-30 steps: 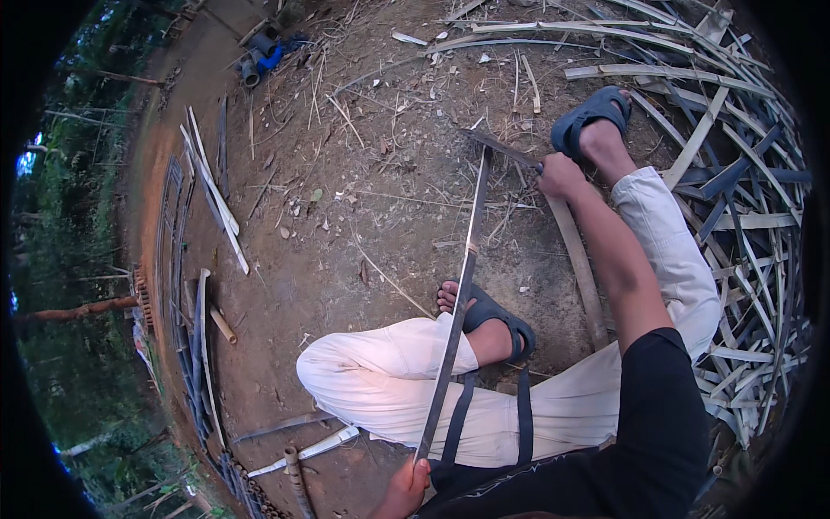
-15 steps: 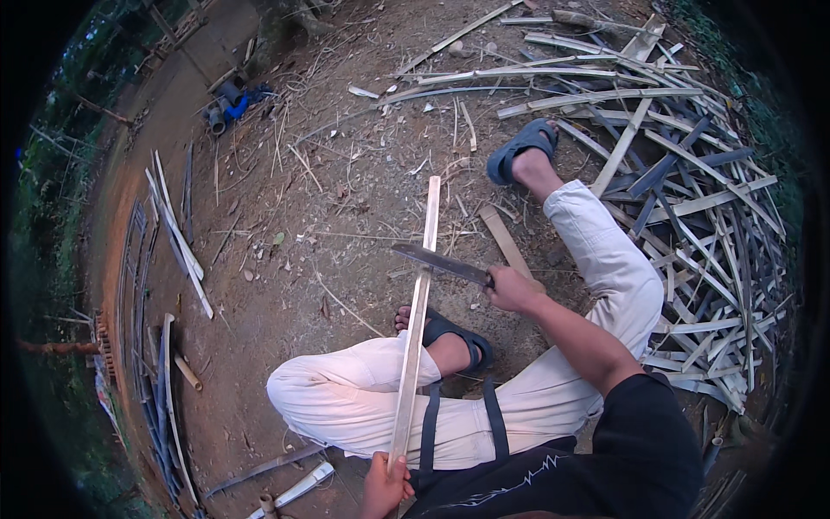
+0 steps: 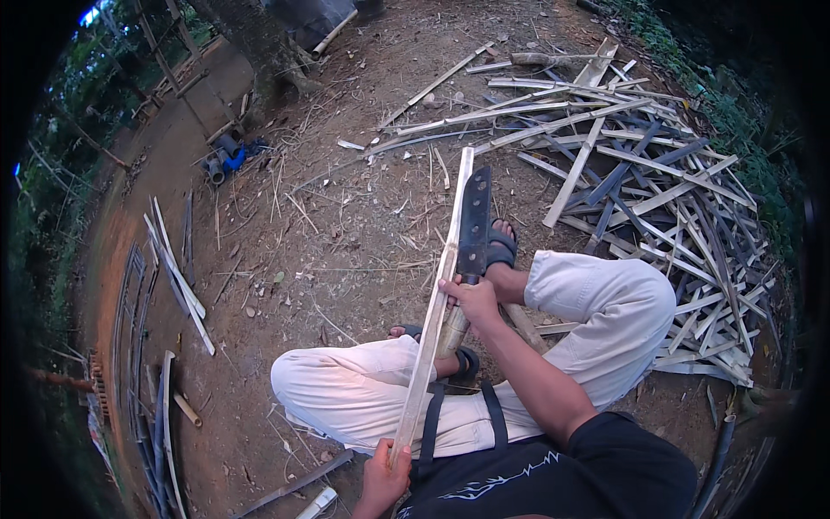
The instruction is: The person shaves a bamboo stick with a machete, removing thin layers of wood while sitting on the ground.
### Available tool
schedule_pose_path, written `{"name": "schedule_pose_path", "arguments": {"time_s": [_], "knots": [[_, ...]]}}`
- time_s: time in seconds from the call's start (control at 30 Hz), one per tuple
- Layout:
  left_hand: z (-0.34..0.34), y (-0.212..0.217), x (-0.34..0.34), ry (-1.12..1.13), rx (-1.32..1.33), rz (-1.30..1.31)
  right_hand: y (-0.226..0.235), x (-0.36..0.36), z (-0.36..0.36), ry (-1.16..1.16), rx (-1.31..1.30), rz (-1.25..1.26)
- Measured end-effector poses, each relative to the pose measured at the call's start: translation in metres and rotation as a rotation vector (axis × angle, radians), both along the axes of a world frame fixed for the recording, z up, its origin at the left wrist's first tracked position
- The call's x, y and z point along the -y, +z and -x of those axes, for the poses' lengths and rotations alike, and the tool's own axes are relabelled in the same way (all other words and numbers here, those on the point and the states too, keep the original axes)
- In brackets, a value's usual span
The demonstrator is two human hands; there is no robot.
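Knife (image 3: 474, 227) swung alongside strip (image 3: 430, 333) (left leg (image 3: 354, 381) beneath); slat pile (image 3: 661, 203) at right.

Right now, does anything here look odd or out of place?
Mostly the pile of strips to the right: they cross at all angles instead of lying stacked. The knife in the right hand also shows hole-like spots, but they run in a row, so may be intended.
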State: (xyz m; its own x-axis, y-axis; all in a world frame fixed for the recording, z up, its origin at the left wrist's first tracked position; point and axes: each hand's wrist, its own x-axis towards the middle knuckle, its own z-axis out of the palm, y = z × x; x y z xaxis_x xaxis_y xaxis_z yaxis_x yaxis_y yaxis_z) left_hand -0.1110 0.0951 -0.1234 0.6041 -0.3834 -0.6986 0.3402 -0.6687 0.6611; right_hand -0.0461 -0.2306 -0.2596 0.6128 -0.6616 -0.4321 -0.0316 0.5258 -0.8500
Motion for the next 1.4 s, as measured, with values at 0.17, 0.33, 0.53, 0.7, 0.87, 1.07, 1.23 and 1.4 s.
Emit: {"name": "schedule_pose_path", "arguments": {"time_s": [0.17, 0.33, 0.53, 0.7, 0.87, 1.07, 1.23, 1.4], "knots": [[-0.028, 0.012, 0.004, -0.291, 0.124, 0.094, 0.059, 0.022, 0.014, -0.026, 0.125, 0.035], [-0.103, 0.041, 0.103, -0.205, 0.298, 0.435, 0.119, 0.038, 0.022, -0.079, 0.242, 0.063], [-0.128, 0.054, 0.23, -0.315, -0.085, 0.697, 0.19, 0.039, 0.045, 0.002, 0.247, 0.296], [-0.118, 0.06, 0.252, -0.366, -0.334, 0.823, 0.201, 0.06, 0.065, -0.054, 0.091, 0.58], [-0.101, 0.035, 0.249, -0.364, -0.543, 0.756, 0.195, 0.06, 0.107, -0.052, 0.12, 0.545], [-0.091, 0.0, 0.244, -0.279, -0.702, 0.58, 0.189, 0.078, 0.169, 0.047, -0.441, 1.316], [-0.064, -0.049, 0.248, -0.248, -0.634, 0.399, 0.083, 0.074, 0.212, 0.248, -0.632, 1.676], [-0.052, -0.061, 0.245, -0.241, -0.625, 0.282, 0.044, 0.079, 0.227, 0.276, -0.673, 1.65]]}}
